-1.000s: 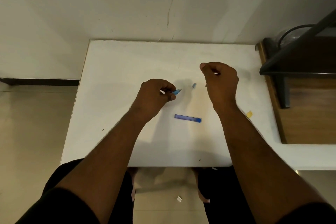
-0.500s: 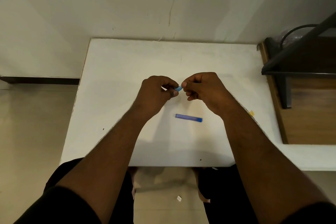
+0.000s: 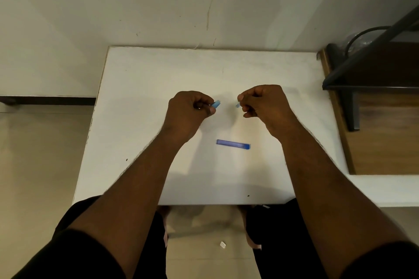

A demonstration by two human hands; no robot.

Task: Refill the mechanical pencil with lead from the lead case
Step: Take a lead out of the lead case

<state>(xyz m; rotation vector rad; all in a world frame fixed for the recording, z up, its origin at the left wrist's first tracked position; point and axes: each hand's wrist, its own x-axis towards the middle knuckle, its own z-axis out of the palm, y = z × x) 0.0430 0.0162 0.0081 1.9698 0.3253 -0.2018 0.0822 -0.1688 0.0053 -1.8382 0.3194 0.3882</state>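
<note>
My left hand (image 3: 189, 112) is closed around the mechanical pencil (image 3: 216, 104); only its light blue end sticks out to the right of my fingers. My right hand (image 3: 260, 102) is a short gap to the right, fingertips pinched on a small blue cap (image 3: 237, 104) close to the tabletop. I cannot tell whether the cap is lifted off the surface. The blue lead case (image 3: 233, 144) lies flat on the white table (image 3: 140, 88), nearer to me, below the gap between my hands.
A dark wooden shelf unit with a black metal frame (image 3: 374, 106) stands against the table's right edge. The wall runs along the far edge. A small white scrap (image 3: 223, 244) lies on the floor between my legs.
My right hand came down from its raised spot to the pencil's blue end, then drew back right to where the small blue cap lay. My left hand stayed put with the pencil.
</note>
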